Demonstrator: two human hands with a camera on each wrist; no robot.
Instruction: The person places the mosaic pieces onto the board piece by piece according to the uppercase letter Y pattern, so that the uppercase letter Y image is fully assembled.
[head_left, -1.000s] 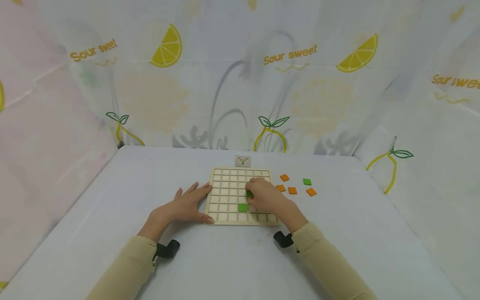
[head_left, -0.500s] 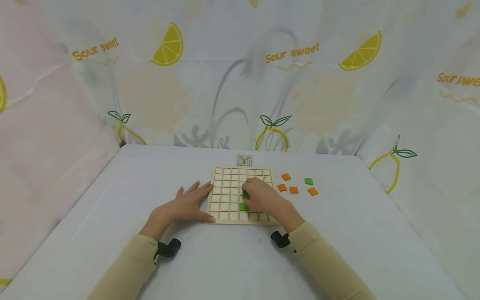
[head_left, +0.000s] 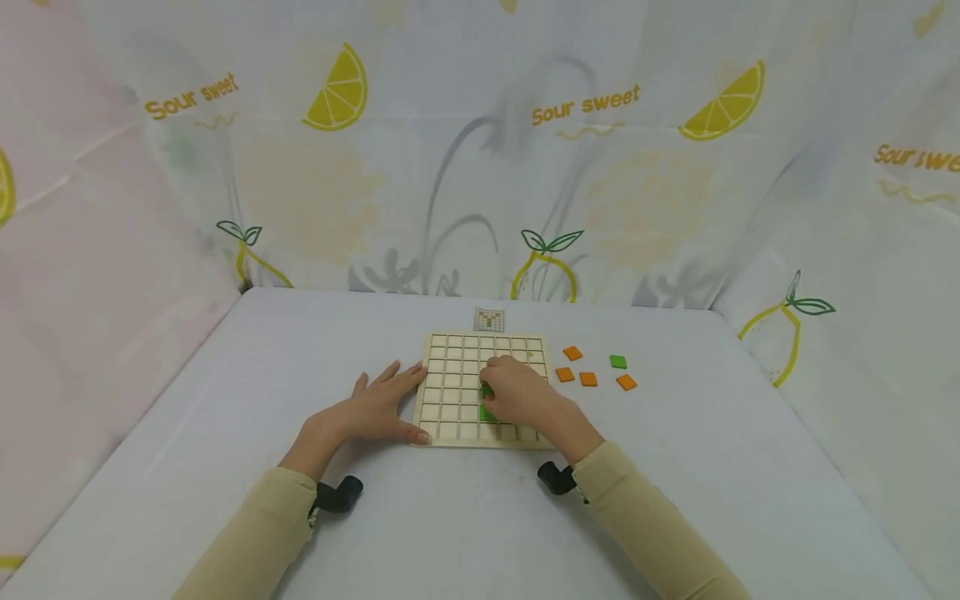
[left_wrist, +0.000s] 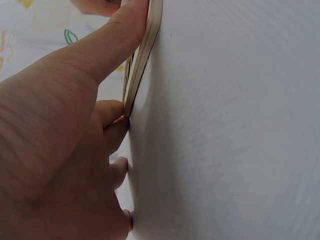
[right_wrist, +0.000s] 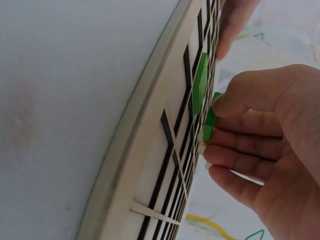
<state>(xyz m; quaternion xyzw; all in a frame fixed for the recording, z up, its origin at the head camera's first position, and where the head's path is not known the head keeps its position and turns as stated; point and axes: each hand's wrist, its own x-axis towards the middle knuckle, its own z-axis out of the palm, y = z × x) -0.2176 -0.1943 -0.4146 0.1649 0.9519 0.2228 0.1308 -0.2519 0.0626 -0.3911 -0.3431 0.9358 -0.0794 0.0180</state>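
Note:
A wooden grid board (head_left: 480,444) lies on the white table. My right hand (head_left: 525,395) pinches a green square tile (right_wrist: 210,120) between thumb and fingers, over the middle column of the board. Just nearer to me, another green tile (right_wrist: 200,82) sits in a cell; the right wrist view shows it beside the held one. The right hand partly hides both tiles in the head view. With fingers spread, my left hand (head_left: 371,412) rests against the board's left edge, its thumb at the near left corner. In the left wrist view that thumb (left_wrist: 117,37) touches the board's side.
Several orange tiles, one of them the nearest orange tile (head_left: 626,382), and a green tile (head_left: 618,362) lie loose to the right of the board. Behind the board is a small card with a grid pattern (head_left: 489,319). A printed cloth (head_left: 420,167) hangs behind the table.
My right hand has moved slightly left and down with the green tile, toward the tile in the grid. The left hand has stayed at the board's edge.

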